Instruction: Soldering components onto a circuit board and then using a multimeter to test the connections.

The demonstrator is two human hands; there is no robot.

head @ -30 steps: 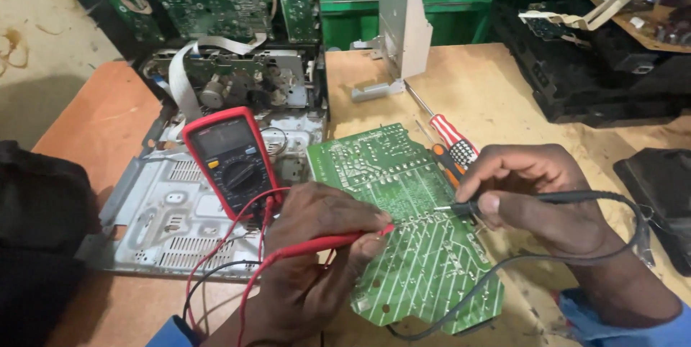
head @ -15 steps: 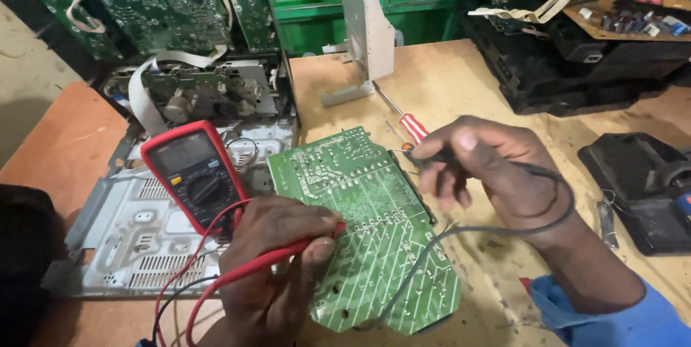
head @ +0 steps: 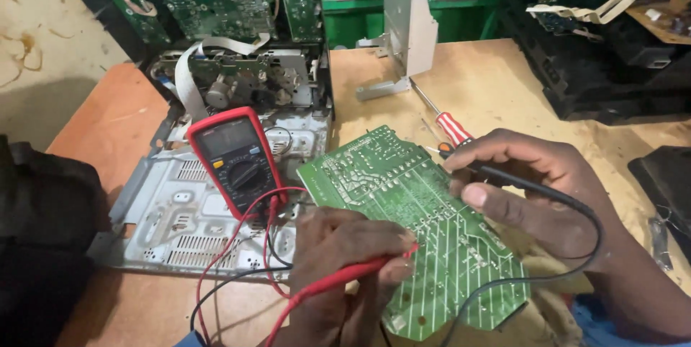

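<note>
Wooden table point(head: 504, 88) holds the green board point(head: 403, 210), same as before. Left hand point(head: 345, 253) still pinches the red probe point(head: 338, 281) on it; right hand point(head: 533, 181) still grips the black probe point(head: 504, 174). Bare wood lies open behind the right hand.

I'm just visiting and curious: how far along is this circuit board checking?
Done: the metal chassis lies opened and the green circuit board is out, solder side up. In hand: the left hand holds the red probe and the right hand the black probe on the board, red multimeter alongside. Left: much of the board lies beyond the probes.
</note>
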